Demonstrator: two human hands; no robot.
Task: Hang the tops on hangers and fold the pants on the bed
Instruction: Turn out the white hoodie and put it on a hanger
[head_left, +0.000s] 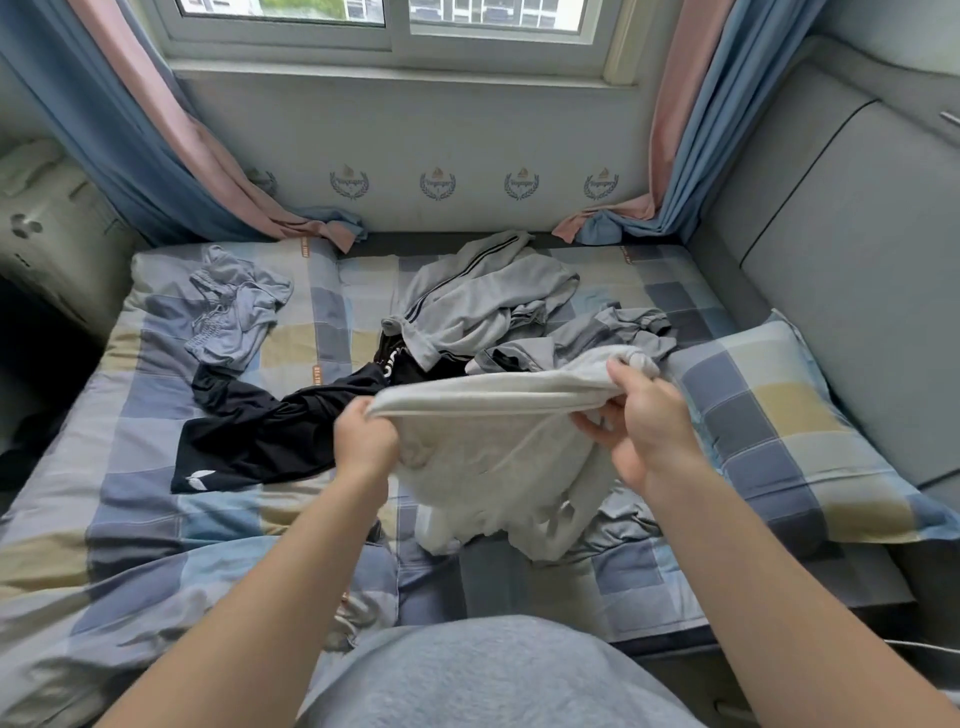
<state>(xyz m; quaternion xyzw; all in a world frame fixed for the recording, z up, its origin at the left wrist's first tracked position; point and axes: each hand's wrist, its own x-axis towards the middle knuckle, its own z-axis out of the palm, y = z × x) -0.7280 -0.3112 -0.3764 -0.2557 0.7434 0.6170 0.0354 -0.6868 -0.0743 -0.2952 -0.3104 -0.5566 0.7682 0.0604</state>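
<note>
A light grey-white garment (493, 457) hangs above the bed, stretched between both hands. My left hand (363, 441) grips its upper edge at the left end. My right hand (644, 421) pinches the same edge at the right end, thumb on top. Its lower part droops onto the checked bedding (156, 519). Behind it lie a black garment with a white logo (260, 441), grey trousers with dark side stripes (483, 306), a crumpled grey garment (613, 332) and a pale blue-grey garment (234, 312) at the far left. No hanger is visible.
A checked pillow (789, 431) lies at the right, against a grey padded wall (831, 260). Blue and pink curtains (171, 156) hang on both sides of the window (384, 31) behind the bed. A bunched duvet (104, 597) fills the near left.
</note>
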